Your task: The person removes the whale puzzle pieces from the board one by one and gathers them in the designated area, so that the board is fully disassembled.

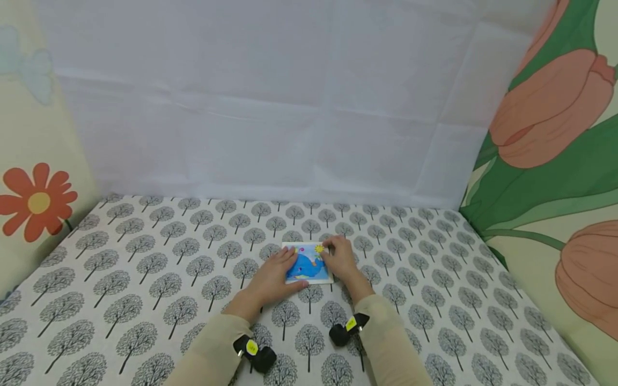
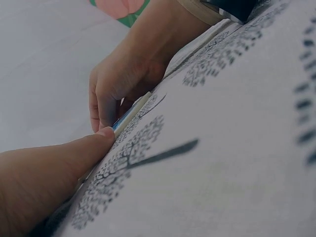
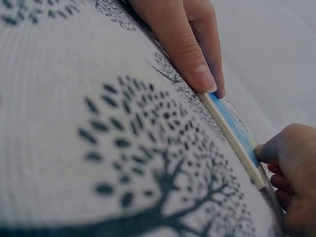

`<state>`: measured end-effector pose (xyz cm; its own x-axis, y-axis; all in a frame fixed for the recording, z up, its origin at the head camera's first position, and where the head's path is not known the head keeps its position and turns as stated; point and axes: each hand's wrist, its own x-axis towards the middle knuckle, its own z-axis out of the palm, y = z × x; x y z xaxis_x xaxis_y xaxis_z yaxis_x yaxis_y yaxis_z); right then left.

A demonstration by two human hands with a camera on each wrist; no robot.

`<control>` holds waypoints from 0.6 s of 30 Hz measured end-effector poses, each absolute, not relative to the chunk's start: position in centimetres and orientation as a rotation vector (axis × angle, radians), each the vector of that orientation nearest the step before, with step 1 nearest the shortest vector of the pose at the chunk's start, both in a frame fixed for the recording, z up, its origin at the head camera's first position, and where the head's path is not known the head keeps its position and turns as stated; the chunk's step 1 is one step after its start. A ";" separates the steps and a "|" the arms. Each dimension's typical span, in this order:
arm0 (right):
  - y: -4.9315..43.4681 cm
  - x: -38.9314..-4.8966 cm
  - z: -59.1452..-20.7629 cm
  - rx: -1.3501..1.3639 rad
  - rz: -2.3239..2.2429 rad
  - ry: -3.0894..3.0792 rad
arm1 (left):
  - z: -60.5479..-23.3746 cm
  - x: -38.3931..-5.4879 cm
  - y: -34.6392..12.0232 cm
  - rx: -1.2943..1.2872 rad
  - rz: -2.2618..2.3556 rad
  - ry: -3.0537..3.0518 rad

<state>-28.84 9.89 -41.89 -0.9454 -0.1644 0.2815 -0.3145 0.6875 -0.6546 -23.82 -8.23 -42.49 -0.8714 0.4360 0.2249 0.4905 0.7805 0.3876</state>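
Here's the flat, cream-edged rectangular board with a blue whale picture (image 1: 308,267), lying on the white fabric tablecloth printed with dark trees (image 1: 193,311), your left hand (image 1: 275,272) resting straight-fingered on the board's left side, your curled right hand (image 1: 341,259) pinching its right side.

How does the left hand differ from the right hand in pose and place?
The left hand is at the left of the whale board, the right hand at its right. The left hand's fingers are fairly straight; the right hand's fingers are curled. The left thumb is at the near edge, the right thumb on top. Both hands touch the board.
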 end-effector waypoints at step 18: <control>10.0 -29.0 -41.9 0.406 1.112 -2.701 | -42.0 -23.5 -6.9 -1.006 -0.617 -2.768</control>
<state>-29.00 9.98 -41.91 -0.9440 -0.1781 0.2779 -0.3221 0.6807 -0.6580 -23.49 -6.88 -41.99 -0.7688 0.5851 0.2582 0.6394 0.6939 0.3312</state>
